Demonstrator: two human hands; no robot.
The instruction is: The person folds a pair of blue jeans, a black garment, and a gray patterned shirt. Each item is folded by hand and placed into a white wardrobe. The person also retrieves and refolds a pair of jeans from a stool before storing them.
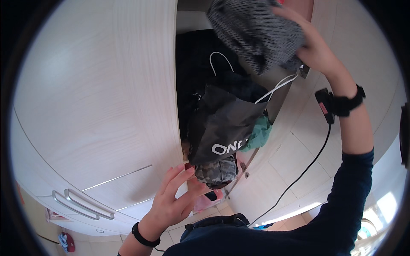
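Note:
My right hand grips a grey ribbed knit item, raised at the top of the view in front of an open cabinet. Below it, a black paper bag with white cord handles and white lettering leans among dark clothes. A camouflage-patterned cloth item lies under the bag's lower end. My left hand has its fingers spread at the lower cabinet edge, beside the camouflage cloth. Whether its fingertips touch the edge I cannot tell.
A pale wooden cabinet door fills the left side, and another open door stands right. Green plastic bulges out beside the bag. Metal handles project at lower left. A black cable hangs from my right wrist device.

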